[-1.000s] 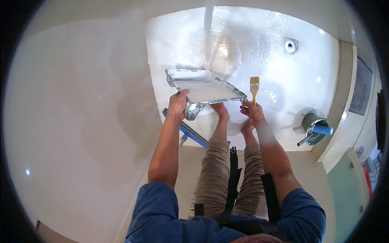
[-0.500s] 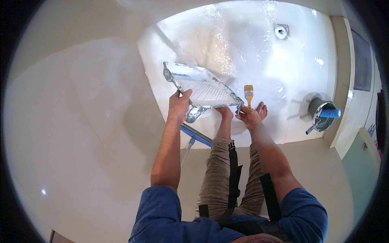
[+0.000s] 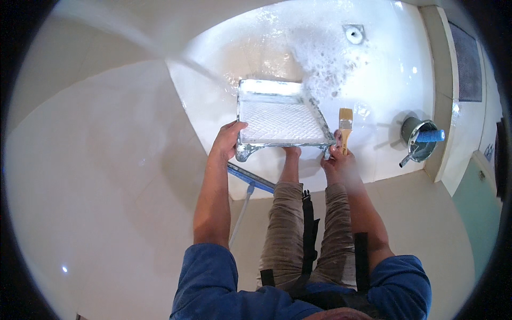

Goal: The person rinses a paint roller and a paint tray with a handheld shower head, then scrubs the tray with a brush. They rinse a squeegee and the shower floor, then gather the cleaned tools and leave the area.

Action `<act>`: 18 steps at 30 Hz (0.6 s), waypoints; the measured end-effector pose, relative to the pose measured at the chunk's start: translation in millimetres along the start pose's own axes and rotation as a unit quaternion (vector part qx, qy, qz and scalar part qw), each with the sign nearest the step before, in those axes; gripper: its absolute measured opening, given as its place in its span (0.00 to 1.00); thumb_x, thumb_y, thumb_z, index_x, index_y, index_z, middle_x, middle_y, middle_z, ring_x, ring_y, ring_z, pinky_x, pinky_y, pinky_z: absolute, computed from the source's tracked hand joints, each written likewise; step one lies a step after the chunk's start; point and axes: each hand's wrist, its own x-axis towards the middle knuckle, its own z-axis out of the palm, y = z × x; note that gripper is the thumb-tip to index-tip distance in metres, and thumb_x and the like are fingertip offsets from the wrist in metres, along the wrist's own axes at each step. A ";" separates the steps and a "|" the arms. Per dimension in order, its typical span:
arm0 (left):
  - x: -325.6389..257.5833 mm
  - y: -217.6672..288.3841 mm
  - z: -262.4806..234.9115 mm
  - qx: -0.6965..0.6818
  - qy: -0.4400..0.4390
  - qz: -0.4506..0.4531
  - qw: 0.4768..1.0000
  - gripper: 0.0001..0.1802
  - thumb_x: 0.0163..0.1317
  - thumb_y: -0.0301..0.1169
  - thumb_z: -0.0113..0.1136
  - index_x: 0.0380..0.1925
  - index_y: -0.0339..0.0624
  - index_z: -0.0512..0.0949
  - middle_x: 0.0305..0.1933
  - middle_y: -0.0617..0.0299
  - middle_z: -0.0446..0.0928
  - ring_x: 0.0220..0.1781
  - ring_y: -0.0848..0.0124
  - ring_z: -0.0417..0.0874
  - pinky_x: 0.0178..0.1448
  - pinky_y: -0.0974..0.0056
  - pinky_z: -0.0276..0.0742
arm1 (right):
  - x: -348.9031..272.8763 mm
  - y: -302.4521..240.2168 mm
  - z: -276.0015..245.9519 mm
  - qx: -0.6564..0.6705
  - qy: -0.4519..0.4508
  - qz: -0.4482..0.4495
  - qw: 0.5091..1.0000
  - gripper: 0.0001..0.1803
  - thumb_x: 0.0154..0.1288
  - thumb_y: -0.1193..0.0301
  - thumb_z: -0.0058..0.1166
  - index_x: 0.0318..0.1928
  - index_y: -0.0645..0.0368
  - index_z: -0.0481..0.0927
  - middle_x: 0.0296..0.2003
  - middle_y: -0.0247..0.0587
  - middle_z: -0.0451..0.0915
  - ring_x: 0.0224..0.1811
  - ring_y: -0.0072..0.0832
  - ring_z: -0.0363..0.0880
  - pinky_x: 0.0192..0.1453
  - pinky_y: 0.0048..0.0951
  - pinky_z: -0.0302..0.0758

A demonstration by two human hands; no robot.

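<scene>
My left hand (image 3: 226,140) is closed on the left edge of a paint tray (image 3: 285,122), thumb over its rim. The tray is white inside with a ribbed diamond pattern, and dark paint smears its rim and legs. At its near right corner my right hand (image 3: 340,162) grips the tray. That same hand also holds a paintbrush (image 3: 345,121) with a yellow handle, its tan bristles pointing away from me. The tray hangs over the wet floor in front of my legs. Some fingers of the right hand are hidden behind the tray corner and brush handle.
Foamy water (image 3: 325,58) spreads over the white floor near a round drain (image 3: 353,35). To the right stands a grey bucket (image 3: 412,129) with a blue paint roller (image 3: 431,136) across it, beside a low ledge (image 3: 441,96). A blue squeegee (image 3: 250,178) lies left of my bare feet.
The tray has swung from a slant to nearly level and squarer to me, with its far end moved right. Foamy water now spreads beyond it. Both hands keep their hold.
</scene>
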 end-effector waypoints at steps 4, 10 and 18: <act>32.4 -25.7 -26.2 0.001 -0.060 -0.037 0.998 0.29 0.60 0.31 0.62 0.58 0.24 0.69 0.52 0.48 0.78 0.51 0.60 0.82 0.57 0.59 0.79 | -13.5 -21.0 23.9 0.023 0.001 -0.043 0.999 0.17 0.66 0.68 0.61 0.51 0.62 0.74 0.40 0.36 0.79 0.39 0.23 0.78 0.43 0.29 0.78; 61.9 -56.4 -36.1 -0.041 -0.093 -0.020 0.995 0.30 0.61 0.30 0.63 0.63 0.32 0.68 0.55 0.54 0.78 0.53 0.64 0.81 0.60 0.61 0.77 | -28.9 -33.5 56.6 -0.031 -0.007 -0.124 0.992 0.08 0.66 0.73 0.59 0.39 0.59 0.73 0.37 0.35 0.77 0.35 0.21 0.74 0.40 0.25 0.74; 53.4 -90.3 -11.2 -0.094 -0.021 0.014 0.995 0.28 0.64 0.30 0.61 0.64 0.36 0.68 0.56 0.56 0.77 0.55 0.64 0.79 0.59 0.59 0.77 | -35.9 -54.6 71.0 -0.157 0.011 -0.156 0.975 0.17 0.56 0.72 0.69 0.29 0.55 0.68 0.32 0.34 0.77 0.31 0.19 0.70 0.37 0.26 0.71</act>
